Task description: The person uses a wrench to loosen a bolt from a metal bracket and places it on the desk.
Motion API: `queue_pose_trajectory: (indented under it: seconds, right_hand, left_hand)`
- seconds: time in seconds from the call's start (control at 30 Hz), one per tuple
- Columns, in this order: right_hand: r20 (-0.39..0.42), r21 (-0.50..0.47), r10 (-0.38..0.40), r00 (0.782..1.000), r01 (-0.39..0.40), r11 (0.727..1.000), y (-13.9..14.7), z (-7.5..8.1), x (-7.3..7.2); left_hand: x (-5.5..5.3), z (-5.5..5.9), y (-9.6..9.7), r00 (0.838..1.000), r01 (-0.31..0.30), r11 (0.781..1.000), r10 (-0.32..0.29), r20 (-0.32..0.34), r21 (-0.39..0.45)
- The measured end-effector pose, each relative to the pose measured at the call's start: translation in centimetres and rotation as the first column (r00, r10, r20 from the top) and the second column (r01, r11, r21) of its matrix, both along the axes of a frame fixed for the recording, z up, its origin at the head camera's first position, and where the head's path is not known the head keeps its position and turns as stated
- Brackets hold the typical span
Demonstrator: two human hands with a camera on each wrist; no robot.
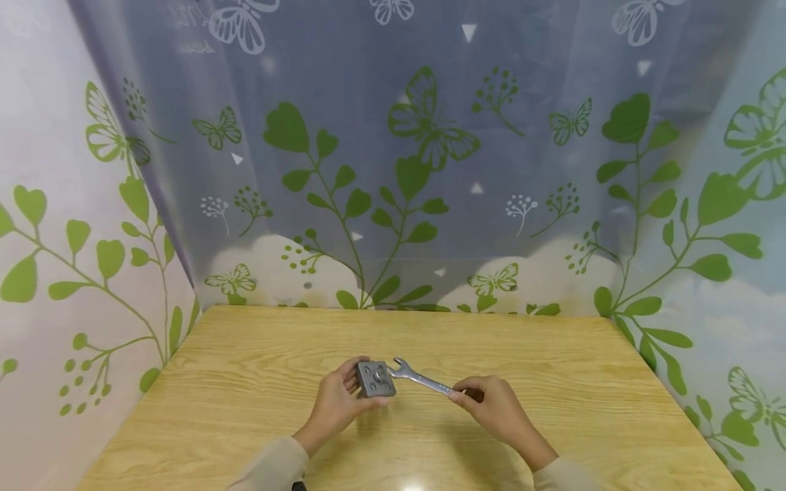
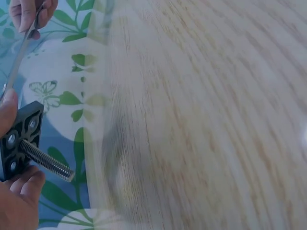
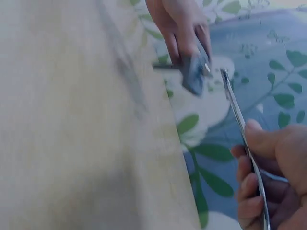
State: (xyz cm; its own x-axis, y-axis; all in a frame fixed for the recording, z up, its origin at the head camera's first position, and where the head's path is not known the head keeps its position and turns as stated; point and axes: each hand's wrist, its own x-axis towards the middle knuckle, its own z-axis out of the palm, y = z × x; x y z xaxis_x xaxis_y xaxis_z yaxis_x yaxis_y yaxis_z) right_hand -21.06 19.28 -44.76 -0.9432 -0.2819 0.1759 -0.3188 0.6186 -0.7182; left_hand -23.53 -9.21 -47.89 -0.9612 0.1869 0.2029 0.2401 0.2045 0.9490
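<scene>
My left hand [image 1: 338,399] grips a square grey metal plate [image 1: 368,387] by its edges, raised over the table. Several holes mark the plate, and a bolt's head [image 1: 380,374] stands out at its middle. On the other face the bolt's long threaded shank [image 2: 50,162] sticks out, as the left wrist view shows. A silvery wrench [image 1: 426,383] is pinched near its end by my right hand [image 1: 496,407]. Its open jaw points left, close beside the plate and bolt head. In the right wrist view, a gap shows between the wrench tip [image 3: 224,74] and the bolt.
A light wood-grain table [image 1: 245,348] lies below both hands. Curtains [image 1: 344,225] printed with green leaves and butterflies hang behind it and along both sides. Shadows of the hands fall on the tabletop.
</scene>
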Motion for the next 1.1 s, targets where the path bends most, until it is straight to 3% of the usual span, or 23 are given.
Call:
queue_pose_trajectory:
  seconds: [0.2, 0.47, 0.7, 0.9, 1.1]
  right_hand:
    - [0.009, -0.085, -0.108, 0.994, 0.108, 0.991, -2.8, -1.3, 2.1]
    - [0.015, -0.121, -0.214, 0.977, 0.214, 0.969, -5.1, -2.4, 3.9]
    - [0.037, -0.177, -0.242, 0.969, 0.245, 0.953, -6.3, -3.3, 4.5]
    - [0.087, -0.219, -0.247, 0.965, 0.261, 0.94, -6.8, -3.5, 4.4]
    - [0.106, -0.248, -0.197, 0.975, 0.218, 0.944, -6.5, -3.4, 4.3]
  left_hand:
    - [0.1, 0.1, 0.4, 0.998, -0.056, 0.998, 0.056, -0.019, 0.006]
    - [0.2, -0.1, 0.8, 0.992, -0.104, 0.995, 0.104, -0.065, 0.007]
    - [0.3, -0.3, 1.5, 0.987, -0.131, 0.989, 0.136, -0.08, 0.065]
    - [0.4, -0.2, 1.6, 0.986, -0.148, 0.988, 0.152, -0.074, 0.051]
    - [1.4, 1.6, 1.6, 0.99, -0.121, 0.992, 0.122, -0.064, 0.026]
